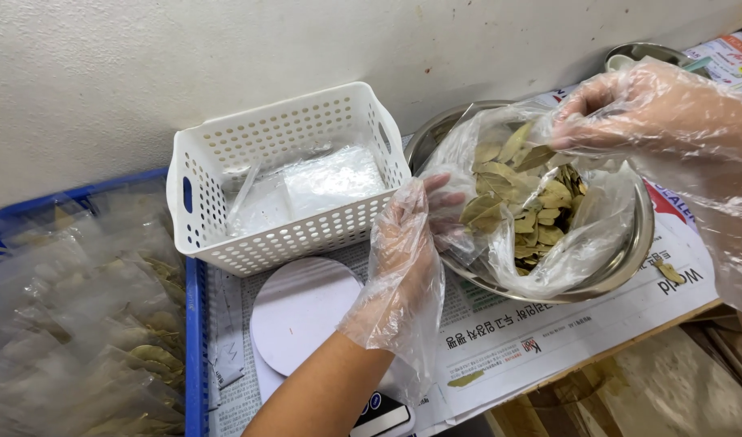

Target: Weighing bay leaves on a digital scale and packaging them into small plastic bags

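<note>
Both hands wear loose clear plastic gloves. Left hand (411, 243) sits frame centre, fingers curled onto the left edge of a clear bag (541, 218), pinching the film at about 9 o'clock of the bag mouth. Grip closed on the bag. Right hand (630, 109) comes in from 2 o'clock and pinches the bag's upper rim at roughly 1 o'clock, fingers bunched on the plastic. Grip closed on the bag too.

The bag lies open inside a steel bowl (630, 259) and is part filled with dry bay leaves (525, 194), olive to tan, loosely piled. The bowl sits on newspaper (516, 340) spread over the bench. One stray leaf (669, 271) lies on the paper just past the bowl rim at 4 o'clock, another (465, 378) on the paper at 6 o'clock of the bowl.

At 9 o'clock of the bowl, touching or just beside it, stands a white perforated basket (225, 162) holding a stack of empty clear bags (322, 182). Below the basket, at 7 o'clock of the left hand, is a scale (298, 311) with a round white platter; the left forearm crosses part of its display.

Far left, a blue tray (194, 324) holds many filled leaf packets (87, 324), overlapping. A second steel dish (642, 53) shows behind the right hand at 12 o'clock, against the wall.
</note>
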